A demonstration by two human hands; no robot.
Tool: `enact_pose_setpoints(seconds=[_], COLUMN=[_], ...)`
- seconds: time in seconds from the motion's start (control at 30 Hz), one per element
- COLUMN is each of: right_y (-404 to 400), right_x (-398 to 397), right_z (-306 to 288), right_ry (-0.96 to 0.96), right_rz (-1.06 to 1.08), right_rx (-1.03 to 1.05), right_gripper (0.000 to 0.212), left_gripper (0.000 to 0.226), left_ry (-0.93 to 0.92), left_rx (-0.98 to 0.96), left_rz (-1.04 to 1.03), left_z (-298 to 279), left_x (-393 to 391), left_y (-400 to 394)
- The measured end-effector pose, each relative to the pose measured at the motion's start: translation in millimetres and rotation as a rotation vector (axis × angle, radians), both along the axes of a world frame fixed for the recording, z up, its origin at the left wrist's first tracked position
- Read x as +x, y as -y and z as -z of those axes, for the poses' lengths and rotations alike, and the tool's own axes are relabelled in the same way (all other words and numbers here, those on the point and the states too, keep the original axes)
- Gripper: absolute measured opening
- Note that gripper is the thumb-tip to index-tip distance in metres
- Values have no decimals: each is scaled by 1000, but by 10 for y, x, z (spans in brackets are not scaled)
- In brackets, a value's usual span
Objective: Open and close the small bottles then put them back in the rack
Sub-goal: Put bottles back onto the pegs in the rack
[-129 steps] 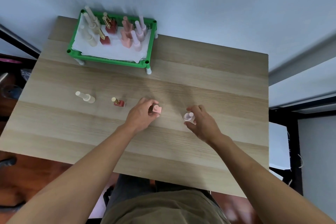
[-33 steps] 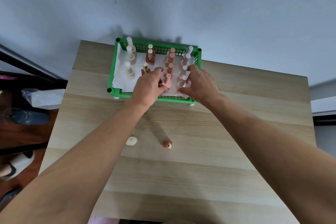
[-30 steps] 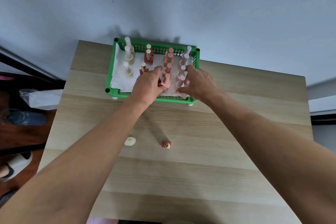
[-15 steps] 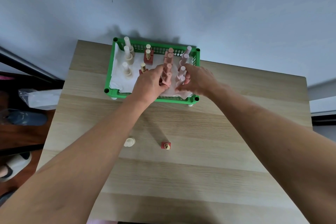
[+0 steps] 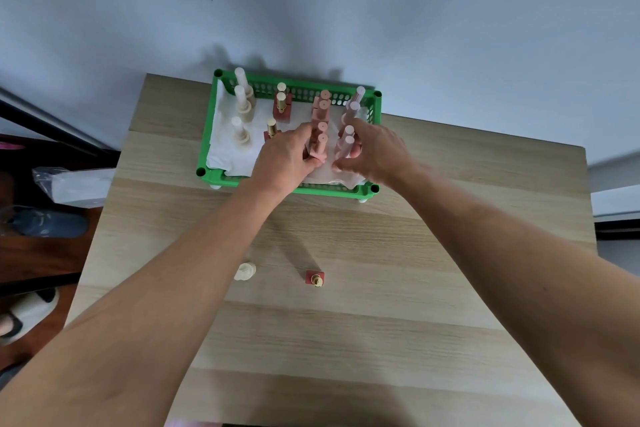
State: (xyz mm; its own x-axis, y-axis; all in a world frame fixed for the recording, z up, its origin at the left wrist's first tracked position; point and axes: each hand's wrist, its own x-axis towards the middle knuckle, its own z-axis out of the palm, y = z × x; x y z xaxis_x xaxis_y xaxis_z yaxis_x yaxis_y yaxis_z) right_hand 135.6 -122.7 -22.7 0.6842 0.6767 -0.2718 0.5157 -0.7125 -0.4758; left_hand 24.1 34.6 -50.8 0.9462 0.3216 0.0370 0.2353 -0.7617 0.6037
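Note:
A green rack (image 5: pixel 207 135) lined with white paper stands at the table's far edge and holds several small bottles in cream, red, salmon and pale pink columns. My left hand (image 5: pixel 285 158) curls round the base of a salmon pink bottle (image 5: pixel 319 146) at the front of the salmon column. My right hand (image 5: pixel 375 152) pinches a pale pink bottle (image 5: pixel 347 146) at the front of the pale pink column. Both bottles stand upright inside the rack. On the table nearer me stand a cream bottle (image 5: pixel 245 270) and a red bottle with a gold cap (image 5: pixel 315 278).
The wooden table (image 5: pixel 381 322) ends against a pale wall behind the rack. A plastic bag (image 5: pixel 74 180) and shoes lie on the dark floor to the left. A white surface shows past the table's right edge.
Since 4.3 s ago both hands carried the salmon and pale pink bottles from the table's middle into the rack. Over the last second the hands have hardly shifted.

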Motion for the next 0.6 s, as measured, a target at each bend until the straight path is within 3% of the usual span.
enact_pose_setpoints(seconds=[0.6], right_y=[-12], right_x=[-2], right_z=[-63], right_ry=[144], right_rz=[10], right_rx=[5], right_gripper=[47], left_gripper=[34], left_ry=[-3], left_rx=[94], left_rz=[-43], left_z=[-18], left_x=[77], left_y=[33])
